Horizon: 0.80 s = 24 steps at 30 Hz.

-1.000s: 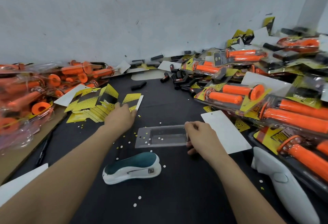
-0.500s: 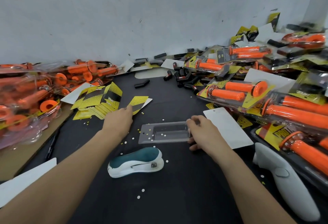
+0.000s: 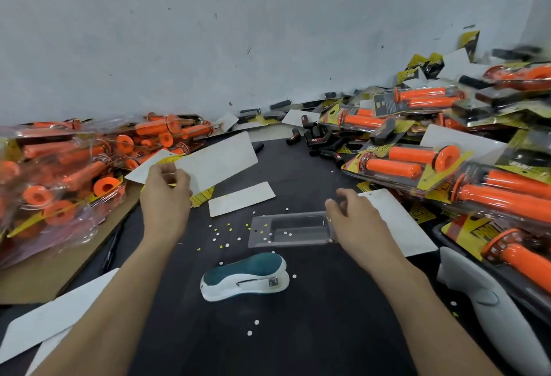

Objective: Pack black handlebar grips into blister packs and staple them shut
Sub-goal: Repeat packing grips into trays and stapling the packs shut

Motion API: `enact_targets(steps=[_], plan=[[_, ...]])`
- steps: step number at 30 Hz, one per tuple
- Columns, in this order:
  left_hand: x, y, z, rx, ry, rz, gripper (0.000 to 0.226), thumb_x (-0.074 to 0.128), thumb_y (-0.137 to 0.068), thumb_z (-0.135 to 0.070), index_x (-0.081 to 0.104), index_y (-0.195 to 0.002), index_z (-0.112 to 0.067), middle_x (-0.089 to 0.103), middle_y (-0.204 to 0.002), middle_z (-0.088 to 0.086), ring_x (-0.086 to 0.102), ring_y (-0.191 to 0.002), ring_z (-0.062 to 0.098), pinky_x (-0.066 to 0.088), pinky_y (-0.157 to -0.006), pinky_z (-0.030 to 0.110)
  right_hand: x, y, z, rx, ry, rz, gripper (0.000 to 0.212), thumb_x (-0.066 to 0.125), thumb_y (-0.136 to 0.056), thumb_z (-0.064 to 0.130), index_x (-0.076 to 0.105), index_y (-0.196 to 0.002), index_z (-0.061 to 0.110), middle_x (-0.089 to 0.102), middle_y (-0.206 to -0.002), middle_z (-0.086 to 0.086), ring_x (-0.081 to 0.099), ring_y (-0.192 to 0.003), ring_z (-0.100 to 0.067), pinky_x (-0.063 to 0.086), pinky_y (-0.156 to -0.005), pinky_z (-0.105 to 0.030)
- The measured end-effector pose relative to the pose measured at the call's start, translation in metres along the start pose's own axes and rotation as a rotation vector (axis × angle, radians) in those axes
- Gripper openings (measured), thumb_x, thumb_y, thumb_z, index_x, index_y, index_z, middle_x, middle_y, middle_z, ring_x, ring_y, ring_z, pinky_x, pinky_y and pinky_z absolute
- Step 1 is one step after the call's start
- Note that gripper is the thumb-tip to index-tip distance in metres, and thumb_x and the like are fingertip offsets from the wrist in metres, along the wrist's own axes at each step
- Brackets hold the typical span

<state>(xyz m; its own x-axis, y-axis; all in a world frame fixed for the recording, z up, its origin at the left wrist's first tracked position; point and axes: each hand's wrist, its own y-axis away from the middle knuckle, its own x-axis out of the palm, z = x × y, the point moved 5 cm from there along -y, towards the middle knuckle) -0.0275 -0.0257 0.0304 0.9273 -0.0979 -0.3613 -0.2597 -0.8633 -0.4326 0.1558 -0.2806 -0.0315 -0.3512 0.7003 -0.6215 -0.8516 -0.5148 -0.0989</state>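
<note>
At the right hand (image 3: 356, 220), the grip is pinched on the empty blister tray (image 3: 290, 230), which extends leftward on the table (image 3: 313, 331). The left hand (image 3: 167, 193) grip is clamped on a white card (image 3: 217, 164), raised beyond the tray.

My black counter (image 3: 313, 331) has a clear blister tray (image 3: 293, 230), teal stapler (image 3: 246, 278), white cards (image 3: 241, 203) and paper dots (image 3: 250, 333) lying on it.

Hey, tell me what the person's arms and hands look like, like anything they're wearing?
Both forearms are bare as far as the frame shows: no sleeves, gloves, watch or bracelets. The left hand and the right hand show no rings that I can make out.
</note>
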Motion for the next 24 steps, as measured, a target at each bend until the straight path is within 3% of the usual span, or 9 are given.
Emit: enact_targets(steps=[3,7,11,13,17,22,24], plan=[[-0.001,0.015,-0.005,-0.113,0.212,0.066,0.021,0.054,-0.099,-0.019,0.058,-0.117,-0.010,0.064,-0.078,0.005,0.057,-0.059,0.008,0.050,-0.057,0.022,-0.013,0.002,0.019,-0.175,-0.073,-0.137,0.041,0.041,-0.104,0.042,0.048,-0.142,0.027,0.054,-0.132,0.004,0.055,-0.112,-0.011,0.043,-0.088,-0.029],[0.011,0.038,-0.023,-0.113,0.332,0.300,0.014,0.060,-0.097,-0.017,0.064,-0.110,-0.012,0.059,-0.069,0.004,0.056,-0.055,0.009,0.052,-0.054,0.019,-0.010,0.000,0.032,-0.207,-0.364,-0.052,0.044,0.047,-0.099,0.056,0.049,-0.138,0.036,0.058,-0.123,0.017,0.056,-0.102,0.007,0.044,-0.078,-0.014],[0.024,0.050,-0.040,-0.068,0.370,0.540,0.016,0.062,-0.097,-0.018,0.068,-0.111,-0.015,0.062,-0.065,0.003,0.059,-0.059,0.013,0.054,-0.059,0.022,-0.003,-0.004,0.032,-0.147,-0.608,0.050,0.018,0.057,-0.099,0.041,0.066,-0.108,0.028,0.071,-0.103,0.006,0.070,-0.089,-0.018,0.061,-0.079,-0.041],[0.027,0.051,-0.038,-0.060,0.337,0.568,0.016,0.060,-0.097,-0.012,0.068,-0.110,-0.014,0.066,-0.068,0.001,0.062,-0.062,0.011,0.055,-0.060,0.021,-0.003,-0.006,0.030,-0.130,-0.669,0.052,0.012,0.059,-0.099,0.033,0.069,-0.100,0.026,0.073,-0.097,0.002,0.071,-0.080,-0.022,0.062,-0.073,-0.044],[0.026,0.046,-0.017,-0.053,0.157,0.525,0.021,0.055,-0.098,-0.003,0.070,-0.112,-0.008,0.072,-0.086,0.003,0.069,-0.071,0.007,0.057,-0.066,0.018,-0.002,-0.005,0.025,-0.135,-0.687,0.022,0.012,0.059,-0.099,0.028,0.069,-0.098,0.022,0.073,-0.094,0.001,0.069,-0.078,-0.020,0.062,-0.061,-0.035],[0.020,0.041,0.007,-0.015,-0.068,0.455,0.023,0.060,-0.097,-0.012,0.069,-0.117,-0.013,0.074,-0.091,0.003,0.069,-0.086,0.019,0.056,-0.088,0.038,-0.001,-0.007,0.020,-0.085,-0.731,0.008,0.011,0.059,-0.100,0.025,0.069,-0.096,0.024,0.074,-0.090,0.006,0.070,-0.076,-0.015,0.060,-0.059,-0.030],[0.019,0.041,0.011,0.023,-0.153,0.437,0.024,0.059,-0.098,-0.015,0.069,-0.119,-0.017,0.074,-0.093,-0.002,0.069,-0.090,0.018,0.056,-0.086,0.036,0.000,-0.007,0.021,-0.082,-0.752,0.021,0.011,0.059,-0.100,0.025,0.070,-0.097,0.025,0.074,-0.090,0.008,0.070,-0.078,-0.015,0.058,-0.058,-0.027]])
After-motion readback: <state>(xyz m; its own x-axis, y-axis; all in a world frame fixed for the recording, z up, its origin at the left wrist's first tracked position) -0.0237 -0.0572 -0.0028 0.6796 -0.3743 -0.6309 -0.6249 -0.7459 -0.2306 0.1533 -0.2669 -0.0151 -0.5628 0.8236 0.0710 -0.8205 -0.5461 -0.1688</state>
